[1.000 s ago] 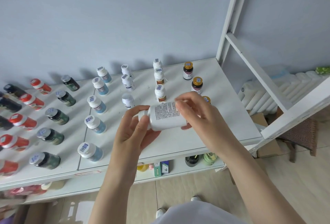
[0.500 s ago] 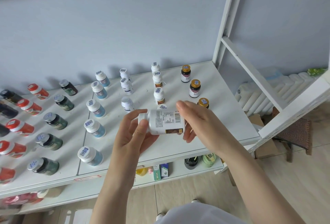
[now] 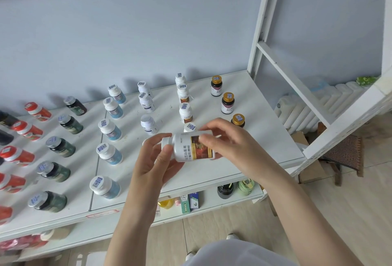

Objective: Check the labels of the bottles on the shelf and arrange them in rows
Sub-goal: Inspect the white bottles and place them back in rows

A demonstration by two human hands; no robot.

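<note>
A white bottle (image 3: pixel 191 148) with a red and gold picture label lies sideways in the air above the white shelf (image 3: pixel 261 117). My left hand (image 3: pixel 157 159) grips its cap end and my right hand (image 3: pixel 231 140) pinches its base end. Behind it stand white bottles of the same kind (image 3: pixel 185 112) in a row running back. To the right is a row of dark bottles with gold caps (image 3: pixel 228 102). Rows of white and blue bottles (image 3: pixel 110 130), dark green bottles (image 3: pixel 61 146) and red bottles (image 3: pixel 27 130) fill the left of the shelf.
A lower shelf (image 3: pixel 212 204) holds small boxes, a yellow bottle, a black jar and a green jar. The white rack frame (image 3: pixel 297 83) rises at the right, with a radiator (image 3: pixel 318 104) and a woven stool (image 3: pixel 347 153) beyond it. Tiled floor lies below.
The bottle has been turned about its long axis between my hands: the printed text side gave way to the barcode, then to the red and gold picture. The camera has shifted slightly.
</note>
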